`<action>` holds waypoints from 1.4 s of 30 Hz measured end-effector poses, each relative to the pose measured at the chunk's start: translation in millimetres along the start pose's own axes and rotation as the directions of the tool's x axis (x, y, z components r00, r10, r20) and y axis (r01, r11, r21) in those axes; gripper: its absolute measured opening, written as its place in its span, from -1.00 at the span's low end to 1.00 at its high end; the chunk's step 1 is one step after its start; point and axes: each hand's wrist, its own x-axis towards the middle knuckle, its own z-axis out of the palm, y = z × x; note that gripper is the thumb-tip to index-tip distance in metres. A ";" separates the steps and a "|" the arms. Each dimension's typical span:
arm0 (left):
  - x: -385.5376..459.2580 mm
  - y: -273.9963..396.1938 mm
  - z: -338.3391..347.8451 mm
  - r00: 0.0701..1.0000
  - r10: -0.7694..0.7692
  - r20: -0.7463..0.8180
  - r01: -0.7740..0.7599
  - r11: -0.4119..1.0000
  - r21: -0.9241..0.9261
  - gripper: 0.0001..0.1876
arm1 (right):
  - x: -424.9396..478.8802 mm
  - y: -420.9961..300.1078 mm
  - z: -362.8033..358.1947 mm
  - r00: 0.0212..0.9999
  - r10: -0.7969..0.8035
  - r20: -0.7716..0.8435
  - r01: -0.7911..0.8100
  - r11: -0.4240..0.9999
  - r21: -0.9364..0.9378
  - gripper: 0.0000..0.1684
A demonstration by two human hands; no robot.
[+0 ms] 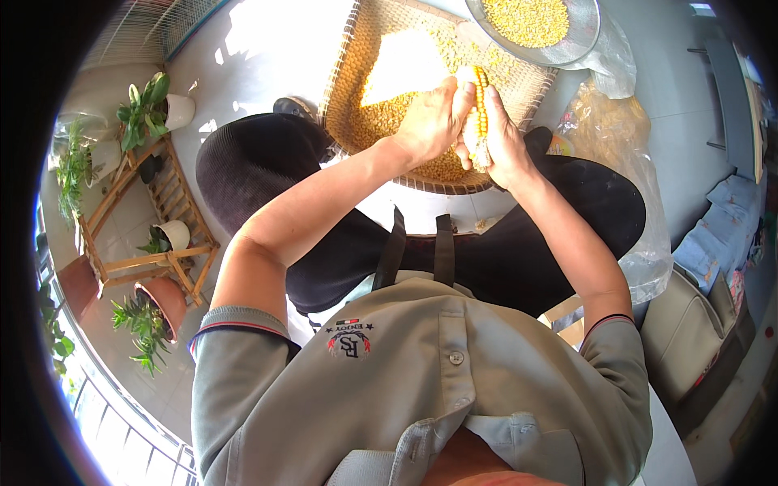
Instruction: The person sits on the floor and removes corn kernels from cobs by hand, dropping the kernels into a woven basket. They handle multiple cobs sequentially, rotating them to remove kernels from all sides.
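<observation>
An ear of corn (482, 115) is held between my two hands above a woven basket (336, 79). Rows of yellow kernels run along its right side, while its left side and lower end show pale cob. My left hand (430, 121) grips the ear from the left, thumb pressed along it near the upper end. On the other side my right hand (506, 143) wraps the ear, its fingertips showing under the lower part. Loose corn kernels (389, 124) cover much of the basket's bottom; strong sunlight washes out a patch in the middle.
A metal sieve (588, 33) of kernels overlaps the basket's far right corner. Right of the basket lies a clear plastic bag (614, 130) with yellowish contents. My knees flank the basket. Potted plants (161, 310) and a wooden rack (173, 200) stand at left, a beige seat (681, 334) at right.
</observation>
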 end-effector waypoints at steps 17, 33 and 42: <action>-9.0 7.1 2.5 0.981 -0.065 0.181 0.111 0.961 -0.254 -0.52 | 2.2 -7.5 -8.3 0.999 0.051 -0.001 -0.051 0.997 0.058 -0.41; -5.7 0.0 -9.9 0.967 -0.040 0.250 0.114 0.950 -0.291 -0.51 | 0.7 -10.7 -11.7 1.000 -0.014 0.009 0.014 0.999 0.039 -0.39; 12.5 -13.8 -22.7 0.908 -0.272 0.319 0.419 0.561 -0.714 -0.51 | 3.6 -11.6 -14.7 0.985 -0.160 0.060 0.162 0.986 -0.030 -0.50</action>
